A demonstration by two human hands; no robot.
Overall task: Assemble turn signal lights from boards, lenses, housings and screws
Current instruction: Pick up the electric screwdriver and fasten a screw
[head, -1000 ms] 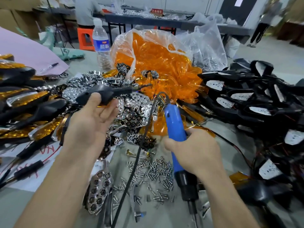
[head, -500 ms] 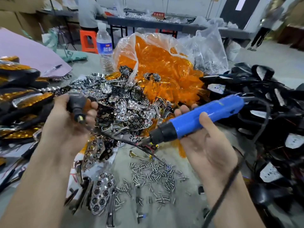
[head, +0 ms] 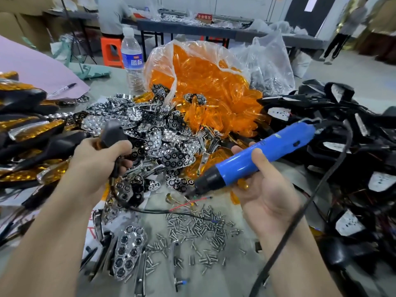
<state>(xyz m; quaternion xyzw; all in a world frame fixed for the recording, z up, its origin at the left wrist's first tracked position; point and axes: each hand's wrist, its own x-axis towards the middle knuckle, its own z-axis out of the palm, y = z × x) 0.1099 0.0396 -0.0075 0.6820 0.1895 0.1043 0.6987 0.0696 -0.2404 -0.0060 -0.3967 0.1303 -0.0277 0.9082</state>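
Your left hand (head: 96, 166) is knuckles-up, fingers curled round a black plastic signal housing (head: 112, 131). Your right hand (head: 267, 189) lies palm-up, fingers and thumb wrapped round a blue cylindrical electric screwdriver (head: 263, 153). Both forearms are bare.

Glossy orange lenses (head: 210, 86); chrome reflectors (head: 171, 142)

Bright even light, wide-angle warp, blurred edges
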